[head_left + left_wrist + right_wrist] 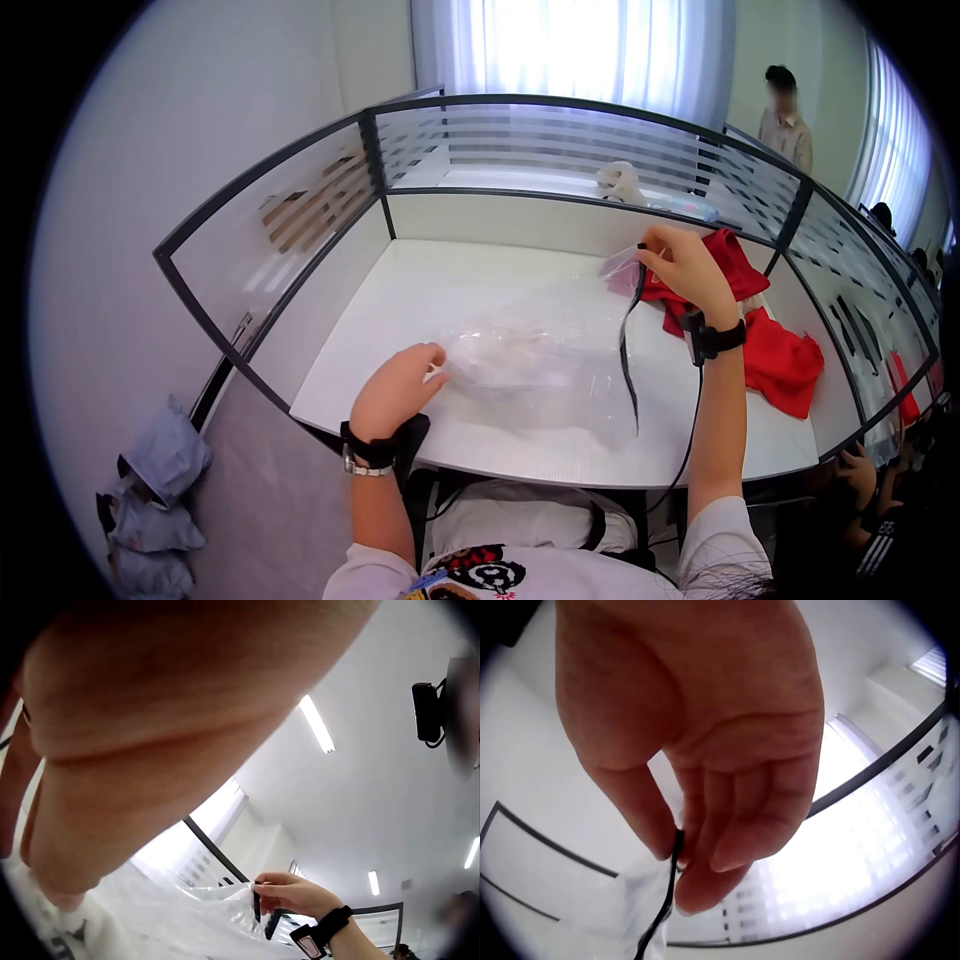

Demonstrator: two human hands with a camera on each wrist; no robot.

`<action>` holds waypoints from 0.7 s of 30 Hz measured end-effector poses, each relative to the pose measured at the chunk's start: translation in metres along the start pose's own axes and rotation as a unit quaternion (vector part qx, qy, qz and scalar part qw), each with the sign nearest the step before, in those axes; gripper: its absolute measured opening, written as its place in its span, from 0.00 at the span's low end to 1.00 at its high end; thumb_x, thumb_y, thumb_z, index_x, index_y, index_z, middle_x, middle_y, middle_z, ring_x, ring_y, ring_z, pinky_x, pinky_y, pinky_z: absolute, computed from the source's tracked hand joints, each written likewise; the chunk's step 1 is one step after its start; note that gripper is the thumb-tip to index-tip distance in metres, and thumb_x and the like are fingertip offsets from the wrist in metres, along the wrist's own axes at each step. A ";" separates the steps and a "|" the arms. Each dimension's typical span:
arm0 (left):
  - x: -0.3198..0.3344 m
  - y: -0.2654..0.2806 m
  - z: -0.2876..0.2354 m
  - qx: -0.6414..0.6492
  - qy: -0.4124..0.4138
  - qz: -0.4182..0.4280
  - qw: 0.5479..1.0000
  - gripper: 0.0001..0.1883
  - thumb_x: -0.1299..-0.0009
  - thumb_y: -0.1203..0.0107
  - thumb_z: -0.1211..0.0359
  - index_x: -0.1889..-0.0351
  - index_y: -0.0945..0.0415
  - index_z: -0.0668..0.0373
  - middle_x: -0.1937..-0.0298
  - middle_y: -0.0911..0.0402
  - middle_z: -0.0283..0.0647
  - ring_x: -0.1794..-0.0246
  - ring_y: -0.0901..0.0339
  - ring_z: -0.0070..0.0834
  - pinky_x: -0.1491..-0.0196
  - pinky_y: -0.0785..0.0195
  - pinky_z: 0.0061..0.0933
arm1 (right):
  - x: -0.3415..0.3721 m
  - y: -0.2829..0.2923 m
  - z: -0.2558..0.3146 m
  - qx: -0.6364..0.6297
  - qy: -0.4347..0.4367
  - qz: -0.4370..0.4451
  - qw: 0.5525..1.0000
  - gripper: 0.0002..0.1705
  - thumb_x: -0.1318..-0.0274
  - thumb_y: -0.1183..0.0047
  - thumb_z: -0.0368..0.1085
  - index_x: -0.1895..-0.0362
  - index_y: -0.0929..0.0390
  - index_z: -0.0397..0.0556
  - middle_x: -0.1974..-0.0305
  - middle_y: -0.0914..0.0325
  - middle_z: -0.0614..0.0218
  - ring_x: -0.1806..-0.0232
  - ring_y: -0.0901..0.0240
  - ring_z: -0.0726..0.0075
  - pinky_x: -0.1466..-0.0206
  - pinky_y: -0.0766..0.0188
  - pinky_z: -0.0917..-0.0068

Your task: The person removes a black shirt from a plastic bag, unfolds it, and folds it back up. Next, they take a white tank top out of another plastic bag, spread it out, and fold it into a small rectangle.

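A clear plastic bag [520, 370] spreads over the white desk, something pale showing blurred through it. Along its right edge hangs a thin black strip [626, 345]. My right hand [685, 268] pinches the top end of this strip between thumb and fingers, holding that side of the bag raised. In the right wrist view, the black strip [660, 915] runs down from the fingertips. At the bag's left side is my left hand [395, 390], its fingers loosely bent and thumb apart from them, fingertips close to the plastic. The left wrist view shows the plastic [180, 907] stretching towards my right hand.
Red cloth [785, 365] lies bunched at the desk's right side, partly behind my right hand. A dark-framed partition [590, 105] surrounds the white desk [360, 320]. Grey-blue bags [160, 500] sit on the floor at left. A person [787, 125] stands beyond the partition.
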State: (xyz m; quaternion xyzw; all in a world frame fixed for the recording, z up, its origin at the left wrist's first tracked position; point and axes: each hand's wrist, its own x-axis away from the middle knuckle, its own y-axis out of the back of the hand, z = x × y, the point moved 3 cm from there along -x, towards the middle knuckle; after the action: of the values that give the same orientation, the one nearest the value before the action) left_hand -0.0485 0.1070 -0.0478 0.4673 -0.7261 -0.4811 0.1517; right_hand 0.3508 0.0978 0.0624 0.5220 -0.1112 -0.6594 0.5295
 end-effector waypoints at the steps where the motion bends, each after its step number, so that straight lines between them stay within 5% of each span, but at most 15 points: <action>1: -0.001 -0.011 0.000 0.037 -0.020 -0.020 0.999 0.19 0.29 0.40 0.67 0.43 0.24 0.64 0.46 0.18 0.50 0.47 0.20 0.48 0.44 0.26 0.40 | 0.000 0.000 -0.009 -0.020 -0.008 -0.005 1.000 0.11 0.39 0.39 0.31 0.60 0.23 0.35 0.73 0.19 0.58 0.75 0.22 0.68 0.69 0.27 0.72; 4: -0.009 -0.038 0.005 -0.028 -0.102 -0.042 0.993 0.32 0.30 0.36 0.62 0.32 0.33 0.67 0.40 0.21 0.55 0.41 0.23 0.51 0.40 0.28 0.41 | -0.001 0.003 -0.028 -0.010 -0.048 0.032 0.998 0.09 0.37 0.42 0.30 0.63 0.25 0.34 0.75 0.19 0.58 0.77 0.21 0.68 0.71 0.26 0.72; 6: -0.010 -0.032 -0.018 -0.053 -0.086 -0.046 0.994 0.37 0.33 0.33 0.57 0.32 0.35 0.67 0.42 0.20 0.55 0.42 0.23 0.52 0.41 0.28 0.45 | 0.003 0.004 -0.035 -0.057 -0.102 0.092 0.989 0.10 0.36 0.43 0.30 0.65 0.26 0.33 0.76 0.19 0.56 0.76 0.19 0.67 0.71 0.24 0.72; 7: -0.010 -0.027 -0.029 -0.074 0.024 0.001 0.997 0.37 0.35 0.32 0.47 0.41 0.27 0.69 0.48 0.19 0.54 0.46 0.22 0.53 0.44 0.27 0.46 | 0.005 0.008 -0.036 -0.039 -0.135 0.122 0.983 0.09 0.32 0.45 0.31 0.64 0.24 0.36 0.74 0.19 0.64 0.73 0.17 0.72 0.68 0.23 0.77; 11: -0.013 -0.048 -0.038 -0.141 0.018 -0.028 0.989 0.41 0.38 0.37 0.33 0.61 0.19 0.70 0.56 0.20 0.53 0.53 0.21 0.50 0.49 0.26 0.42 | 0.009 0.020 -0.032 -0.087 -0.139 0.154 0.974 0.14 0.28 0.49 0.36 0.62 0.20 0.35 0.72 0.17 0.64 0.73 0.17 0.71 0.67 0.22 0.77; 18: -0.026 -0.068 -0.054 0.045 0.077 -0.035 0.995 0.37 0.32 0.40 0.37 0.63 0.21 0.70 0.62 0.18 0.53 0.60 0.19 0.48 0.55 0.25 0.41 | 0.013 0.027 -0.022 -0.128 -0.115 0.106 0.979 0.16 0.27 0.50 0.36 0.60 0.19 0.33 0.74 0.18 0.62 0.75 0.18 0.71 0.68 0.23 0.76; 20: -0.028 -0.072 -0.051 0.122 0.125 -0.010 0.985 0.36 0.27 0.41 0.41 0.55 0.25 0.73 0.64 0.15 0.46 0.69 0.15 0.35 0.61 0.22 0.31 | 0.014 0.029 -0.021 -0.173 -0.106 0.097 0.974 0.15 0.28 0.49 0.37 0.61 0.19 0.34 0.74 0.18 0.64 0.74 0.19 0.73 0.68 0.23 0.76; 21: -0.028 -0.070 -0.053 0.175 0.148 0.018 0.973 0.39 0.27 0.39 0.43 0.44 0.34 0.77 0.62 0.14 0.49 0.69 0.14 0.32 0.63 0.21 0.29 | 0.015 0.030 -0.017 -0.176 -0.097 0.087 0.976 0.15 0.28 0.48 0.37 0.63 0.20 0.35 0.74 0.19 0.67 0.74 0.21 0.75 0.68 0.24 0.77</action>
State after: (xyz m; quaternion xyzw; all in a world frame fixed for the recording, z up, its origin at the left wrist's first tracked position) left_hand 0.0389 0.0937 -0.0736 0.5397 -0.7766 -0.2692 0.1821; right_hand 0.3841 0.0800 0.0675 0.3422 -0.0891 -0.6675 0.6553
